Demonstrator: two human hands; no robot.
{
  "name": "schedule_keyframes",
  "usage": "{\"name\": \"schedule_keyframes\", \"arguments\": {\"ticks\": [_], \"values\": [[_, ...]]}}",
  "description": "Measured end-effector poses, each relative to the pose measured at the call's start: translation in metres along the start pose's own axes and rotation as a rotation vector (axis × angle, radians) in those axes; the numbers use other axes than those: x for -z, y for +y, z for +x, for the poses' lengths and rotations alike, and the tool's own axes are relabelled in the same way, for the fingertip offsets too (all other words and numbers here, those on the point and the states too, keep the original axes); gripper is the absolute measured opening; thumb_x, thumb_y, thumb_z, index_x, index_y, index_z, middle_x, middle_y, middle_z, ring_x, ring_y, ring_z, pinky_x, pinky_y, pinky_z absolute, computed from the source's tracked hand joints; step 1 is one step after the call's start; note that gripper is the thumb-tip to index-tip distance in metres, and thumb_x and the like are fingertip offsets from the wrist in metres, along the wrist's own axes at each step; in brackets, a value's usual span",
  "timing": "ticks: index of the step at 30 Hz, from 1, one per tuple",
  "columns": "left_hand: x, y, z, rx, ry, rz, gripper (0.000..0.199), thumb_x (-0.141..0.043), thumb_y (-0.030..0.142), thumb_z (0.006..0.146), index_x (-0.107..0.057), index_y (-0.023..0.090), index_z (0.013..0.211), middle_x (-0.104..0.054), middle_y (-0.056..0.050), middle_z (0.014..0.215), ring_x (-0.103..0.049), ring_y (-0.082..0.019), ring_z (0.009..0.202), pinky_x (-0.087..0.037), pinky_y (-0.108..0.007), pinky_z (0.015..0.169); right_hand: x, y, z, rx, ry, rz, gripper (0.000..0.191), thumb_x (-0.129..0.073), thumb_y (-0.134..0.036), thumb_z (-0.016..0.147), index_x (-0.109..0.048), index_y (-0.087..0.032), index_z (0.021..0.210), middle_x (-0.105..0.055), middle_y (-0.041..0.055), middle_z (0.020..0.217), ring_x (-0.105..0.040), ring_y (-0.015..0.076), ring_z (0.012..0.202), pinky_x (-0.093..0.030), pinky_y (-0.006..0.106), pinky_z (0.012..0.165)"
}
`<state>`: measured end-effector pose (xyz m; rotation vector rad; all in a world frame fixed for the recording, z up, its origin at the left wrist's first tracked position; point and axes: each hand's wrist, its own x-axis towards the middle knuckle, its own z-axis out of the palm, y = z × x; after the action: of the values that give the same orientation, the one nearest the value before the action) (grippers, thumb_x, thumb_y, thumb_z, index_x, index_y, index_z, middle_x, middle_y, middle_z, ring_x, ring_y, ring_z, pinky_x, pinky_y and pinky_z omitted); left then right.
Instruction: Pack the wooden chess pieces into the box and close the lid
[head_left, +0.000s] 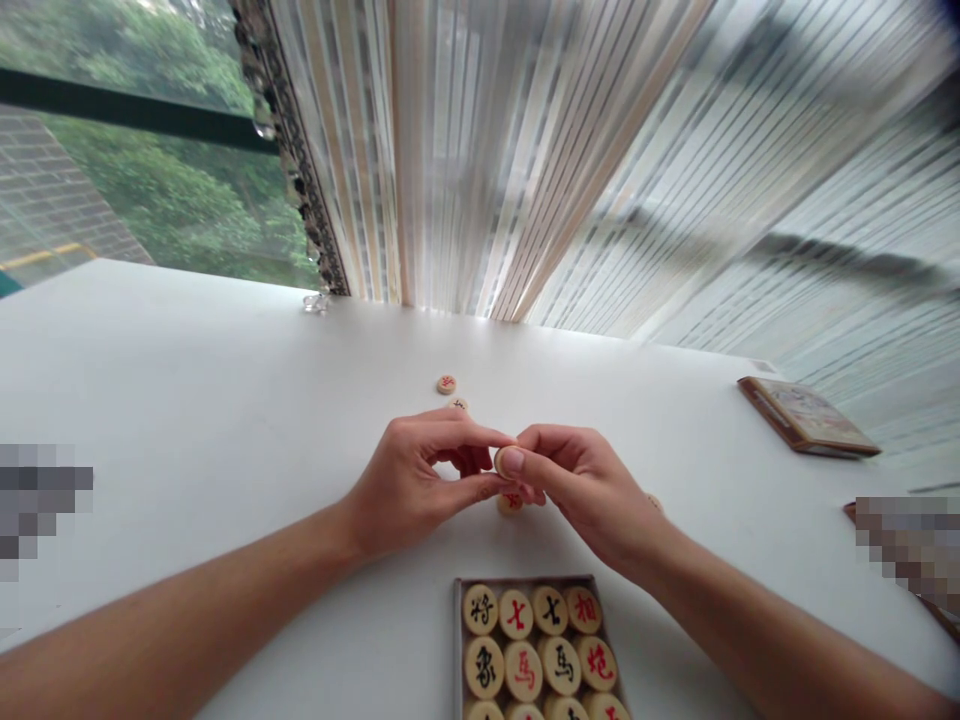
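Observation:
A wooden Chinese chess piece (499, 460) is held edge-up above the table, mostly covered by fingers. My right hand (596, 485) pinches it with the thumb across its face. From the other side, my left hand (420, 475) has its index finger and thumb closed on the piece's edges. Just below the fingertips lies a red-marked piece (511, 504), partly hidden. Farther back are another red-marked piece (446, 384) and a black-marked piece (459, 405) half covered by my left hand. One more piece (655, 502) peeks out beyond my right wrist.
Nearest me, a shallow box (458, 640) holds rows of red- and black-marked chess pieces, cut off by the frame's bottom. A brown-edged flat case (810, 415) lies on the white table (225, 400) at right, with a partly blurred object (911, 560) below it. String curtains (465, 170) hang behind.

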<state>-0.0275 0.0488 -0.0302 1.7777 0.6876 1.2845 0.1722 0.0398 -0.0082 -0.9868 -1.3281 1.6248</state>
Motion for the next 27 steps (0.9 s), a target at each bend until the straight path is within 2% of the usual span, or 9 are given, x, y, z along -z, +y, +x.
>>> {"name": "schedule_keyframes", "arguments": {"ticks": [9,18,24,27], "values": [[-0.0004,-0.0011,0.0001,0.037,0.017,-0.044,0.021,-0.090,0.015,0.083,-0.086,0.014,0.104,-0.076,-0.005,0.085,-0.072,-0.011,0.071,-0.062,-0.019,0.067,0.0034,-0.0024,-0.0002,-0.052,-0.022,0.021,0.038,-0.102,-0.041,0.068,-0.076,-0.015,0.077,-0.070,0.0016,0.068,-0.058,0.0123,0.063,-0.044,0.026,0.062],[0.0012,-0.0024,0.0007,0.065,0.020,-0.061,0.026,-0.092,0.023,0.082,-0.087,0.014,0.106,-0.077,-0.008,0.086,-0.072,-0.014,0.071,-0.063,-0.023,0.066,0.0084,-0.0002,-0.0002,-0.052,-0.078,0.041,0.035,-0.102,-0.037,0.068,-0.078,-0.015,0.081,-0.072,0.0025,0.073,-0.061,0.0135,0.066,-0.048,0.027,0.065],[-0.0003,-0.0073,0.0007,0.063,0.025,-0.075,0.027,-0.092,0.028,0.083,-0.086,0.014,0.105,-0.073,-0.005,0.082,-0.069,-0.012,0.069,-0.061,-0.022,0.064,0.0081,0.0023,-0.0003,0.013,-0.027,-0.011,0.034,-0.094,-0.044,0.079,-0.077,-0.016,0.076,-0.067,-0.0002,0.064,-0.055,0.0102,0.060,-0.041,0.024,0.058],[-0.0004,-0.0091,0.0000,0.072,0.015,-0.079,0.037,-0.094,0.027,0.080,-0.084,0.013,0.112,-0.075,-0.006,0.088,-0.070,-0.013,0.072,-0.062,-0.023,0.067,0.0092,0.0032,-0.0038,0.099,0.014,-0.133,0.032,-0.091,-0.046,0.082,-0.079,-0.017,0.081,-0.073,0.0023,0.069,-0.061,0.0126,0.061,-0.047,0.026,0.060]]}}
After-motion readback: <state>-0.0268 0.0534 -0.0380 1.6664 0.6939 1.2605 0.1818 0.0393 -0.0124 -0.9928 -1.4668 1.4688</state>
